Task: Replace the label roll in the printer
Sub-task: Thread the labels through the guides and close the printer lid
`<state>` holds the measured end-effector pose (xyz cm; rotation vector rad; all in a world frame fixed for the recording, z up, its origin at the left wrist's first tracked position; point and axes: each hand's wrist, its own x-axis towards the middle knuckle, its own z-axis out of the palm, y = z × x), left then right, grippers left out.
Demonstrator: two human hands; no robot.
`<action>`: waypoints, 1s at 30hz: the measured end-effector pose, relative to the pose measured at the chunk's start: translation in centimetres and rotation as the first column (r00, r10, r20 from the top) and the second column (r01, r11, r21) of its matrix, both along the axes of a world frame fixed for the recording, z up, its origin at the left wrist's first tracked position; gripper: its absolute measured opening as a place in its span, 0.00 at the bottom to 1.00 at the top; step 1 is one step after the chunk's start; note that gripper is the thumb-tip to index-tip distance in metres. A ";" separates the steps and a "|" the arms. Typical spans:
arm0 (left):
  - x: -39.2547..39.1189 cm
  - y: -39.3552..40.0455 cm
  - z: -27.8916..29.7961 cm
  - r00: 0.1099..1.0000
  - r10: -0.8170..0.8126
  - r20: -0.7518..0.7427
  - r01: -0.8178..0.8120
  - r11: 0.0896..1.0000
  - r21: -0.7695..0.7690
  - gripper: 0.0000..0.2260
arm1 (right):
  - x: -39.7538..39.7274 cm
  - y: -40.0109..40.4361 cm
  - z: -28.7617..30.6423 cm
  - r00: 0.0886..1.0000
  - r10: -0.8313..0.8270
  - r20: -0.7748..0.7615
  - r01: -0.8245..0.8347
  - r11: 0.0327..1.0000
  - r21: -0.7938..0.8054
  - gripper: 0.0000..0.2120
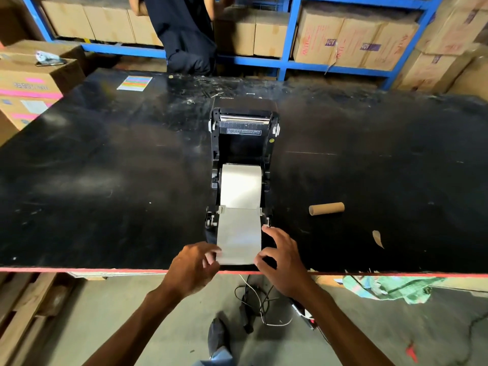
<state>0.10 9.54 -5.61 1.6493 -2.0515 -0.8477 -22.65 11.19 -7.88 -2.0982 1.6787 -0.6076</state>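
Note:
A black label printer (244, 143) stands in the middle of the black table with its lid swung up and back. A white label roll (241, 184) sits in its bay. A strip of label paper (239, 239) runs from the roll, between the two guides, out over the printer's front to the table's near edge. My left hand (194, 268) pinches the strip's near left corner. My right hand (281, 260) pinches the near right corner, with its index finger up by the right guide. An empty cardboard core (326, 208) lies on the table to the right.
The black table (105, 167) has a red front edge. A colour-striped sheet (134, 83) lies at its far left, a paper scrap (378, 238) at its right. A person in dark clothes (184, 33) stands behind it by blue shelves of cartons. Cables (260, 302) hang below.

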 end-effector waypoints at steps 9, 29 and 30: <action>0.2 -4.9 1.3 0.650 0.649 -0.395 -0.286 0.691 0.664 0.16 | -0.4 -12.7 10.6 0.998 -0.036 0.045 0.046 0.973 -0.225 0.17; 0.7 -5.5 1.4 0.629 0.662 -0.408 -0.340 0.706 0.621 0.23 | 0.0 -12.9 9.2 0.964 -0.169 0.204 0.262 0.729 -0.632 0.13; 0.5 -5.3 1.5 0.614 0.666 -0.423 -0.340 0.707 0.620 0.21 | 0.0 -11.9 8.6 0.956 -0.189 0.223 0.286 0.760 -0.584 0.17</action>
